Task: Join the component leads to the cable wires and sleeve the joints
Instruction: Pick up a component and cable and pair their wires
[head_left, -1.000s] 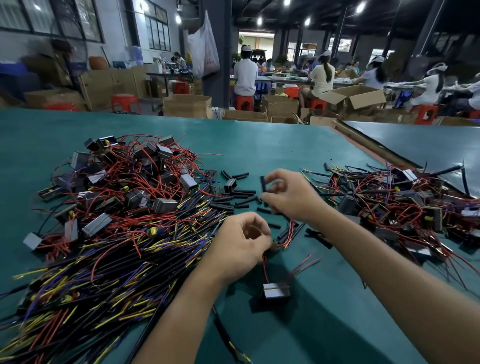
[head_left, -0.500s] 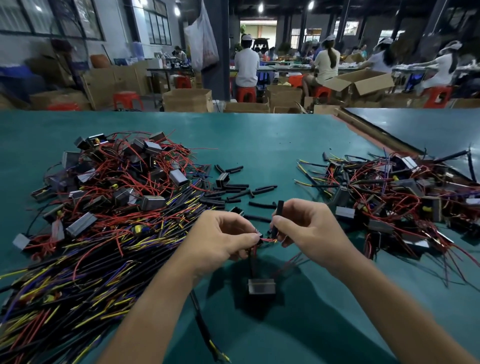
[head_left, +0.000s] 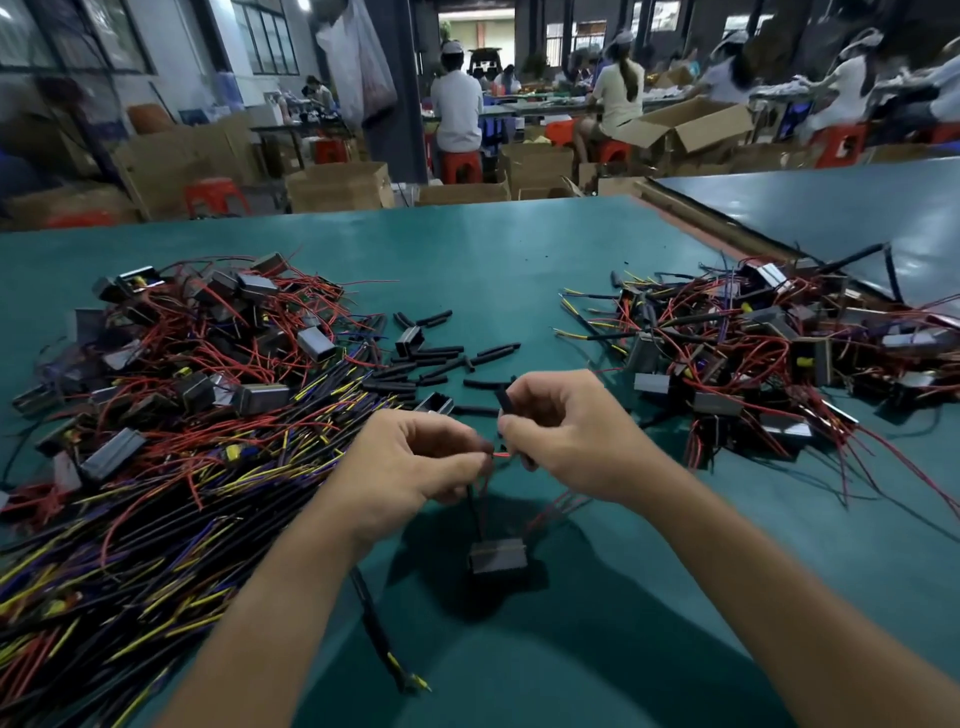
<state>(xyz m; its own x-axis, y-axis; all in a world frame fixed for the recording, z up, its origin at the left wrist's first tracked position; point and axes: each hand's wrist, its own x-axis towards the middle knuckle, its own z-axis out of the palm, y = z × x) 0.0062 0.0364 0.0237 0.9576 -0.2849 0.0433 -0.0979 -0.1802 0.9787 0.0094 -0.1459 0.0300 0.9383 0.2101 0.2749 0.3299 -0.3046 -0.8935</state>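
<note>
Pinch grip, left hand (head_left: 415, 462), right hand (head_left: 566, 436): red lead (head_left: 501, 454).

The left hand (head_left: 410, 467) hides where the red lead (head_left: 502, 454) ends (cable pile (head_left: 156, 545) runs off-frame left).

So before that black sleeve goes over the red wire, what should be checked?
1. The sleeve is held by the right hand: ok.
2. The left hand pinches the red lead: ok.
3. The lead end meets the sleeve mouth: cannot tell.
4. The lead is joined to the cable: cannot tell, hidden.
5. The component lies free below the hands: ok.
</note>
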